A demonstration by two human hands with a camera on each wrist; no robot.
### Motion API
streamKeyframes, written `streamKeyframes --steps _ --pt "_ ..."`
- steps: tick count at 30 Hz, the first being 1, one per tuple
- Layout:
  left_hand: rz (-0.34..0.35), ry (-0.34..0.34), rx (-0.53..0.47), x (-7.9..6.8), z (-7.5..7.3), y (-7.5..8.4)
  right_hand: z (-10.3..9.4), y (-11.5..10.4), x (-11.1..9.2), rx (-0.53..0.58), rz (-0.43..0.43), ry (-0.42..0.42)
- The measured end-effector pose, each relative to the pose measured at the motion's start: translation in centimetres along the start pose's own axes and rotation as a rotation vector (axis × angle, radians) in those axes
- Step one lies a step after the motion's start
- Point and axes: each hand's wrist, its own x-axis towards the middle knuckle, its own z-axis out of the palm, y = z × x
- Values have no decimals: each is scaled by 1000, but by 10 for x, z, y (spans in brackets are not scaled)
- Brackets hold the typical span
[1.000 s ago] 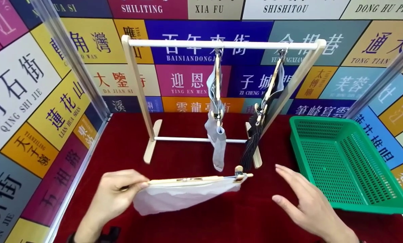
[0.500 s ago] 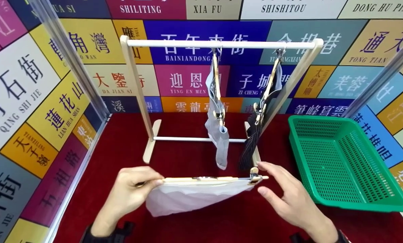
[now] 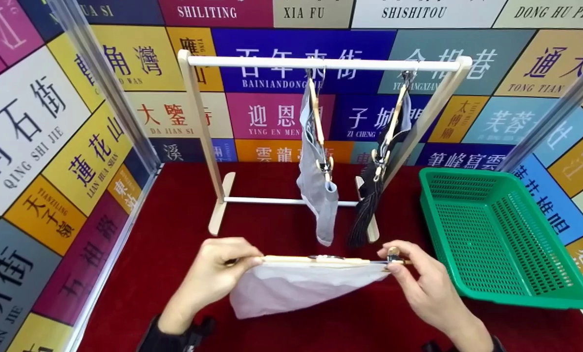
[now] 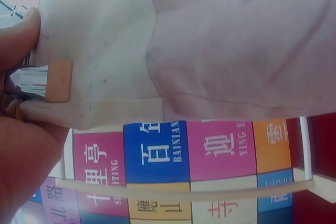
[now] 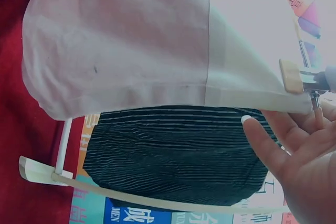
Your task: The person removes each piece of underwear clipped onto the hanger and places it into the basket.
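A wooden clip hanger (image 3: pixel 296 260) is held level in front of the rack, with a pale, pinkish-white cloth garment (image 3: pixel 296 288) hanging from it. My left hand (image 3: pixel 225 274) pinches the hanger's left end. There a wooden-padded clip (image 4: pixel 59 81) bites the garment's top edge in the left wrist view. At the other end my right hand (image 3: pixel 421 278) has thumb and forefinger about the right clip (image 3: pixel 393 255). The right wrist view shows that clip's wooden pad (image 5: pixel 291 76) on the cloth's corner. The hanger's hook is not clearly visible.
A wooden rack with a white top rod (image 3: pixel 271 62) stands behind. On it hang a light grey garment (image 3: pixel 315 195) and a dark striped garment (image 3: pixel 367 205), both on clip hangers. A green plastic basket (image 3: pixel 491 244) sits at the right on the dark red cloth (image 3: pixel 183 195).
My left hand has carried the hanger and pale garment rightward. My right hand has come in from the right and now holds the clip end. The hanging grey garment has swung slightly.
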Motion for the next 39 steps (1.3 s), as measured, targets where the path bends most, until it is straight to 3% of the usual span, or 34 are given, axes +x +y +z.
streamKeyframes --steps 14,22,39 --pt "-40 -32 -30 10 19 1 -12 10 -9 121 -32 97" --pt "-57 -45 -38 13 27 0 -17 12 -9 316 -13 106" --pt "-69 -58 -59 20 36 -2 -25 15 -12 290 -13 134"
